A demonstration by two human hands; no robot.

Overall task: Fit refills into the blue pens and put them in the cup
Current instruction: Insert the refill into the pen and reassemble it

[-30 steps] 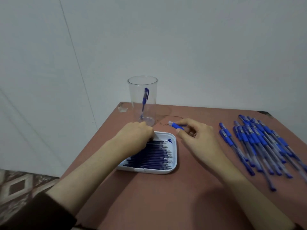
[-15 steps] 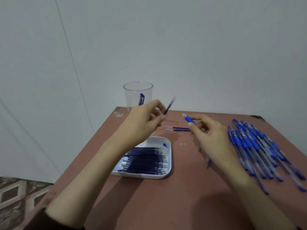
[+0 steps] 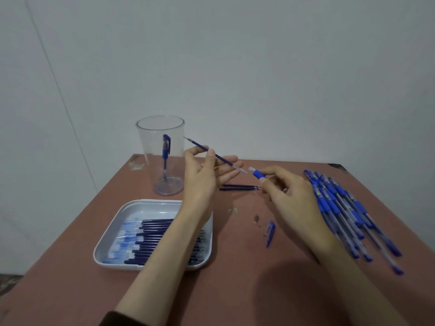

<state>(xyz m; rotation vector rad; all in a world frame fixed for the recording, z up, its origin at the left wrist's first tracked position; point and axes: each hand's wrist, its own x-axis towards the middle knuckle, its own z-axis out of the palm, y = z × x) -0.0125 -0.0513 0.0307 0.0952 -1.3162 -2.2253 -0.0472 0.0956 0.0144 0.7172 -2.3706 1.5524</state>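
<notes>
"Head view: what does the left hand [image 3: 204, 175] have?"

"A refill [image 3: 226, 160], pinched between thumb and forefinger, the other fingers spread out straight. The refill is tilted in the air, its metal tip up toward the cup [image 3: 150, 161] and its clear tail down to the right."

"And the right hand [image 3: 289, 196]?"

"Its fingers are curled round a pen barrel [image 3: 258, 174]. Only the blue grip section and the pale open end stick out, aimed at the refill's tail. The two ends are just apart, not yet joined."

"Where is the cup?"

"At the far left of the table [image 3: 235, 278], upright, clear, with one finished pen [image 3: 166, 149] standing in it, clip end up."

"The spare refills?"

"Most lie side by side in the white tray [image 3: 110, 236], under the left forearm. Two loose refills [image 3: 237, 187] lie on the table between the hands."

"The other pens?"

"A pile of blue pens [image 3: 341, 208] lies at the right, beside the right wrist. Near the right hand lie a blue cap [image 3: 270, 232] and a small nose cone [image 3: 256, 218], just beside each other."
</notes>
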